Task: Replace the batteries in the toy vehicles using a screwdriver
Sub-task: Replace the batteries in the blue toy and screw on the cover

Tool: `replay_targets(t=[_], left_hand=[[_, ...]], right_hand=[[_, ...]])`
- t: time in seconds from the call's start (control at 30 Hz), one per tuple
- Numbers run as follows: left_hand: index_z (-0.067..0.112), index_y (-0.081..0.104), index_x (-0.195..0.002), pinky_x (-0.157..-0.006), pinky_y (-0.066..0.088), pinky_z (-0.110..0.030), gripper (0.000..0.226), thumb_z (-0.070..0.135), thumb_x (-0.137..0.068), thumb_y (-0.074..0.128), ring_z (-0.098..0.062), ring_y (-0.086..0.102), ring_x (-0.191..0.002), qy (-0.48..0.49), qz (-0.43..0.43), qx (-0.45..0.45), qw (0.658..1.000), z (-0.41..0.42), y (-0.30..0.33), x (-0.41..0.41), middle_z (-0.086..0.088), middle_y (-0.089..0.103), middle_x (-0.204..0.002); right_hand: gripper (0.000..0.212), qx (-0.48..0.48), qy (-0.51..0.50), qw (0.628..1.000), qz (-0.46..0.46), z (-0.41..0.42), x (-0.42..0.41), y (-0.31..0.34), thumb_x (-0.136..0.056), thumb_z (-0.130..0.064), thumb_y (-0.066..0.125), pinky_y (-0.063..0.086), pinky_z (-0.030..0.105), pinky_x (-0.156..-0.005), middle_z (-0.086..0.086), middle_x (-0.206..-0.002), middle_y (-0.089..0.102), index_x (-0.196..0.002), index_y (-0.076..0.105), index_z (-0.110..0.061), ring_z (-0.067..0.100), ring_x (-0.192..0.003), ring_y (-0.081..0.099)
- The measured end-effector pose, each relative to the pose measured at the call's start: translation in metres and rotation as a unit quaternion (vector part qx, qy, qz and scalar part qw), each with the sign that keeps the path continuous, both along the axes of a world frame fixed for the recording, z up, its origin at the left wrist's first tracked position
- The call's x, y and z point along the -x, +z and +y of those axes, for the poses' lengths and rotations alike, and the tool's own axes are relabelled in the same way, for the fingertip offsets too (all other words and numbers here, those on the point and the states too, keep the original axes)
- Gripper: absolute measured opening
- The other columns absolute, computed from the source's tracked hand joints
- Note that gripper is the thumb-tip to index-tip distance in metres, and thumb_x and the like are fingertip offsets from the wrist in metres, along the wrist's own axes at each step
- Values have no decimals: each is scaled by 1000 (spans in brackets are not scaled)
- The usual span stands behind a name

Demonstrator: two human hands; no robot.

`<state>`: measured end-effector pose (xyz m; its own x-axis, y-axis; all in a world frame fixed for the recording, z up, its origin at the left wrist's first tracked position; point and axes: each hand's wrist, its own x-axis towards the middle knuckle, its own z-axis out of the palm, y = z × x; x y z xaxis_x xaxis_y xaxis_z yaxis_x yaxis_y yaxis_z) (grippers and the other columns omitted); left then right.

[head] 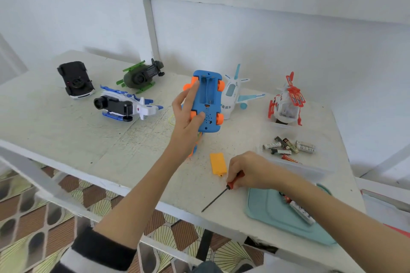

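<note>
My left hand point(187, 113) grips a blue toy car point(207, 102) with orange wheels, lifted above the table, underside toward me. Its battery compartment is uncovered and looks empty. The orange battery cover point(218, 163) lies flat on the table below. My right hand point(250, 170) holds a red-handled screwdriver point(221, 194), its dark shaft pointing down-left with the tip near the table's front edge. Several loose batteries point(288, 147) lie in a clear tray point(310, 169) at the right.
A teal tray point(275, 217) with batteries sits at the front right under my right forearm. On the white table point(66, 128) stand a black car point(75, 80), green helicopter point(142, 76), blue-white helicopter point(126, 106), white airplane point(235, 93) and red-white helicopter point(287, 101).
</note>
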<state>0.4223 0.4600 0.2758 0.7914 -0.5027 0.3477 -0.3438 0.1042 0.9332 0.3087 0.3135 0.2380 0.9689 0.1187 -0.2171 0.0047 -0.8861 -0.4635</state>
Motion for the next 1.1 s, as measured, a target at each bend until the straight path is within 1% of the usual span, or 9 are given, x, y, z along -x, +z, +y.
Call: replay_targets(t=[0.3,0.43,0.7,0.77,0.8,0.87,0.9,1.0,1.1], left_hand=[[34,23,-140,-84,42,-2,65,-12,-96,34,23,43,-103,-20,4,4,1000,-9,-1,0,-5,20,-141],[38,25,-140,-85,44,-6,63,-4,-95,37,19,46,-105,-33,-3,22,999,-20,0,5,-3,20,-141],[33,23,-142,-85,44,-5,63,-6,-95,37,20,45,-108,-95,-11,53,994,-57,11,29,-8,20,-142],[40,26,-142,-92,48,-15,64,8,-88,41,3,45,-124,-112,-16,54,992,-66,9,31,-7,19,-143],[47,29,-141,-98,50,-26,66,14,-86,44,-17,45,-131,-120,-14,53,991,-70,6,31,-5,20,-144],[55,34,-140,-101,49,-47,67,22,-83,46,-45,44,-127,-143,-13,57,988,-78,1,30,1,21,-146],[55,34,-140,-102,48,-46,67,22,-84,45,-45,43,-127,-148,-13,55,987,-81,0,31,2,21,-146],[49,29,-136,-96,44,-12,64,12,-84,40,-17,38,-132,-144,-16,43,989,-87,1,35,-1,21,-141],[49,28,-133,-97,44,-12,63,11,-84,39,-12,37,-131,-152,-22,41,987,-90,1,38,0,21,-140]], right_hand=[[22,-8,4,1000,-25,-2,4,-2,-75,-8,72,45,33,-86,0,-101,65,-96,75,-15,15,-97,53],[24,-37,-1,997,-73,-10,12,15,-74,-4,73,41,11,-79,0,-102,67,-96,75,-14,5,-86,56],[16,7,-103,993,-51,-60,66,37,-74,-8,75,38,6,-64,-11,-78,64,-89,76,-15,-5,-62,54],[19,34,-102,994,-35,-64,79,32,-73,-9,75,41,16,-69,-2,-87,67,-91,76,-15,3,-70,55],[21,45,-103,993,-27,-65,85,30,-72,-10,75,42,20,-72,0,-90,67,-92,75,-14,8,-74,54],[23,69,-116,991,-13,-64,92,29,-74,-14,74,42,26,-78,-1,-93,62,-97,74,-15,8,-81,48],[23,80,-123,989,-8,-63,95,28,-75,-17,73,42,28,-80,-4,-91,57,-99,73,-15,6,-83,44],[25,106,-142,984,9,-61,98,25,-76,-24,72,42,30,-78,-11,-86,42,-100,71,-19,6,-87,38],[22,127,-152,980,22,-59,97,20,-79,-24,68,41,29,-74,-9,-89,39,-101,69,-20,11,-94,44]])
